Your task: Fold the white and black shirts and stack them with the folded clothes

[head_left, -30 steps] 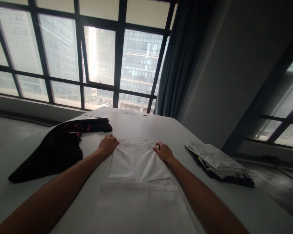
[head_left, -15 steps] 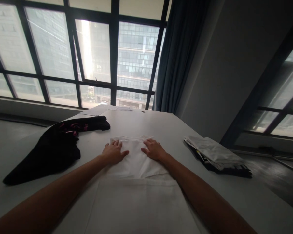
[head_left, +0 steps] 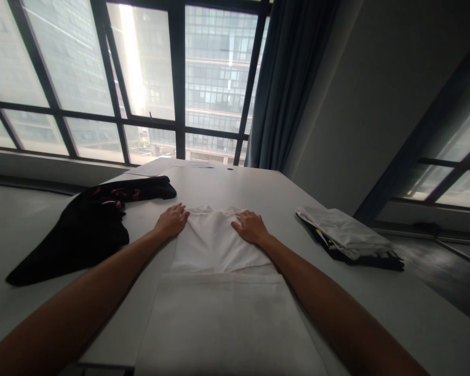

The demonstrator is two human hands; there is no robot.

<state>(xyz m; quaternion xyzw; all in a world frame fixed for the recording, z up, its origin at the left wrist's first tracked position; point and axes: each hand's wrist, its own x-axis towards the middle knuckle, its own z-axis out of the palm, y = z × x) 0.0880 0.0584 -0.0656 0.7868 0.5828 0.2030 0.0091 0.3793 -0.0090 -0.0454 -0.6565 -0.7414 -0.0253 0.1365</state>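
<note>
Two flat hands [head_left: 171, 221] [head_left: 249, 227], one white garment [head_left: 219, 245]

No text, label, brand, number or sign can be read anywhere. The sheets of paper [head_left: 168, 166] at the far end of the table [head_left: 258, 193] are too small and too washed out to show any print. The pink marks on the black garment [head_left: 82, 230] at the left are too blurred to tell whether they are lettering or pattern.
</note>
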